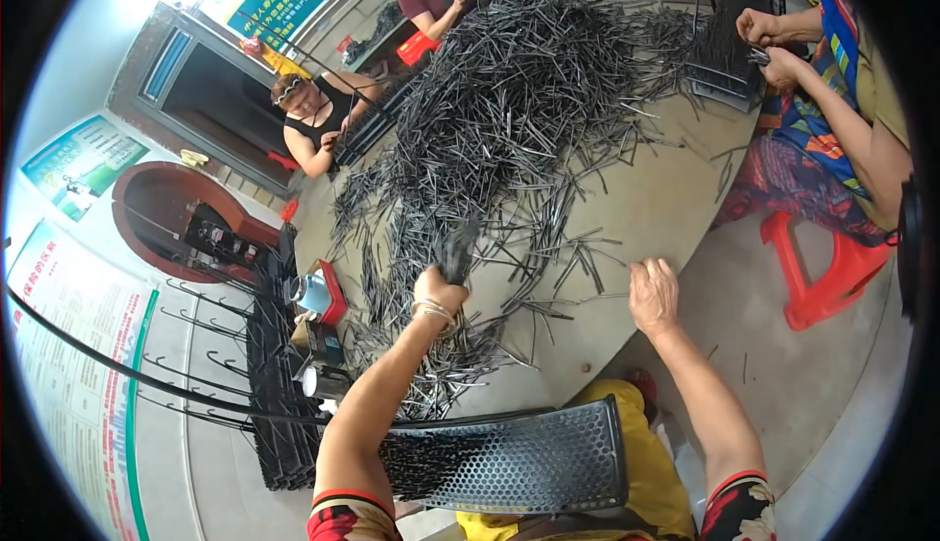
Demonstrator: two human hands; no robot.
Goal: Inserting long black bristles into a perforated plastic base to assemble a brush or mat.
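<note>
Perforated panel (573, 477) is sitting by the table's (666, 208) near edge, looking maybe half done: black bristly bits (416, 463) are filling its left side, right-side holes (529, 453) are showing bare. Left hand (440, 292) is gripping a blurry dark bundle (456, 250) over the strip pile (509, 81); right hand (653, 294) is curling loosely at the edge, can't tell if it's pinching anything.

Pale wall (113, 37), green-edged poster (73, 384), grey-framed doorway (225, 120), red stool (820, 308), greyish floor (822, 384)

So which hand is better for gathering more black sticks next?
Probably the left hand: it's at the black stick heap, though clutching a blurred dark thing. The right hand is near the table edge, farther away.
</note>
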